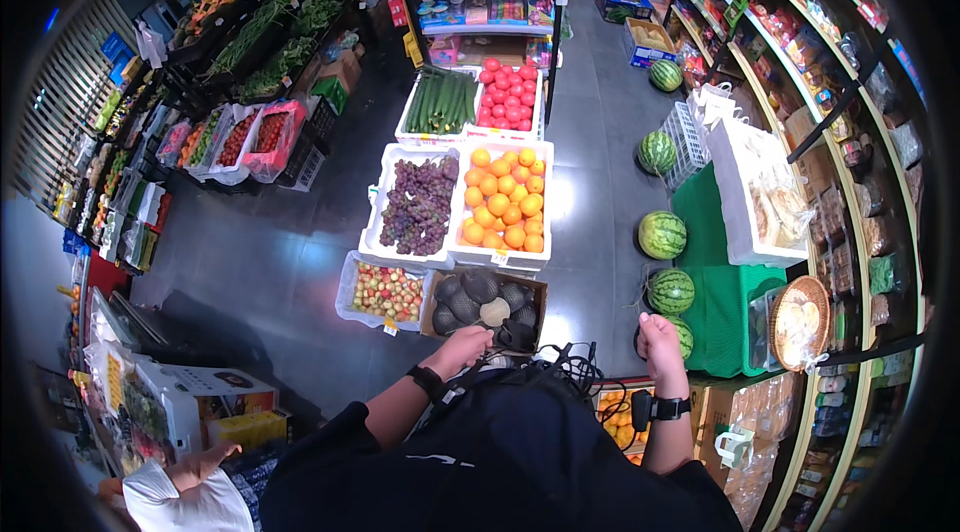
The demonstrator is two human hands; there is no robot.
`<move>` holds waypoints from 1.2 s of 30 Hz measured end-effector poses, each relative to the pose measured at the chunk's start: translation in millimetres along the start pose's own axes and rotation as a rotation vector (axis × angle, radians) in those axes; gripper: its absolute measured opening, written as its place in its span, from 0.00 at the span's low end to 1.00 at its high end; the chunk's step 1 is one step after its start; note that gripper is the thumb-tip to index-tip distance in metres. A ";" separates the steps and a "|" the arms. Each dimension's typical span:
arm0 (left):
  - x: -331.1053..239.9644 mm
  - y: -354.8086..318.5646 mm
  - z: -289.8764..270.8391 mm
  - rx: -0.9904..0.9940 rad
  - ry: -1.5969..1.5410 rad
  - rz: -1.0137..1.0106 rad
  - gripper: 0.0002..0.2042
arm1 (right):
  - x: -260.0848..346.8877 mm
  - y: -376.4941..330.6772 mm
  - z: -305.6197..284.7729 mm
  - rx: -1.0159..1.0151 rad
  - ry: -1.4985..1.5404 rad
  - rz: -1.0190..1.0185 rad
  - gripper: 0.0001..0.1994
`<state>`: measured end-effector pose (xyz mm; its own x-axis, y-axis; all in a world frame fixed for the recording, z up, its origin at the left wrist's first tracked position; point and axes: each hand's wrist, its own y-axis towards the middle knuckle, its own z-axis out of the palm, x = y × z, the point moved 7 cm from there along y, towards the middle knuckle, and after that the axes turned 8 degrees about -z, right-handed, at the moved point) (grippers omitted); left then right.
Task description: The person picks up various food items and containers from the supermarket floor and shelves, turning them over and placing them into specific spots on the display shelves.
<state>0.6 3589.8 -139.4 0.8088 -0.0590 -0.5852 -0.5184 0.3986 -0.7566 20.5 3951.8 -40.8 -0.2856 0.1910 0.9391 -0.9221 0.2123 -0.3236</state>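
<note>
My left hand [466, 346] is closed in front of a cardboard box [428, 320] of dark round fruit in netting [481, 286]. A paler round fruit [494, 312] lies among them, just past my fingers. My right hand [658, 334], raised and curled shut, is over the near end of a row of watermelons [671, 292]. What either hand holds, if anything, is hidden. Tangled black cables [572, 364] hang in front of my body between the hands. Each wrist wears a black band.
Ahead stand white crates of oranges [503, 200], grapes [420, 207], cucumbers [441, 102] and red fruit [508, 97], with small apple-like fruit [388, 292] nearer. Right are a green-covered stand [715, 302], a wicker basket [800, 322] and shelves. A person [190, 492] is at lower left.
</note>
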 end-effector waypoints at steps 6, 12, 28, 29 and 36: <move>-12.6 26.9 -49.6 -0.029 -0.088 -0.030 0.10 | 24.7 19.2 32.3 0.002 -0.041 -0.114 0.18; -33.1 69.6 -65.5 -0.090 -0.125 -0.033 0.08 | 37.6 62.3 17.9 0.013 0.133 0.011 0.20; -77.3 209.5 111.3 -0.292 -0.422 -0.135 0.10 | 74.8 322.0 -126.4 0.328 0.068 0.105 0.10; -110.8 211.6 140.3 -0.288 -0.371 -0.049 0.10 | 83.5 336.3 -144.1 0.325 0.005 0.089 0.08; -191.5 244.7 204.0 -0.319 -0.507 -0.051 0.08 | 125.8 413.4 -217.7 0.259 0.087 0.054 0.06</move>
<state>-224.4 3885.3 -152.9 0.8259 0.4042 -0.3931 -0.4699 0.1081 -0.8761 -339.8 4272.2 -81.6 -0.3226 0.2795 0.9043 -0.9455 -0.0501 -0.3218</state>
